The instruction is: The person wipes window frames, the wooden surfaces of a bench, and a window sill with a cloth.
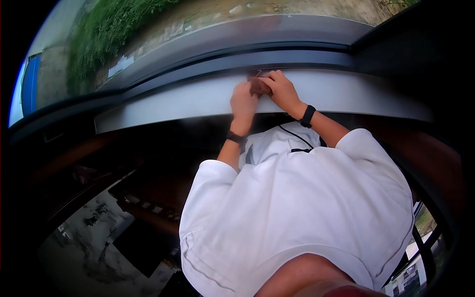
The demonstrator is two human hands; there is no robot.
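Observation:
Both my hands meet over the pale window sill (173, 105), around a small dark reddish-brown object (260, 87) whose exact kind I cannot make out. My left hand (243, 101), slightly blurred, has its fingers closed at the object's left side. On the other side my right hand (281, 89) pinches the object's upper right part with thumb and fingers. A thin curved piece (258, 73) sticks up from the object's top. Each wrist wears a black band.
Beyond the sill runs the dark window frame (198, 69), with green bushes (111, 37) and bare ground outside. Dark furniture and a grey-white patterned floor (89, 242) show at the lower left. A black cord hangs over the white shirt (297, 198).

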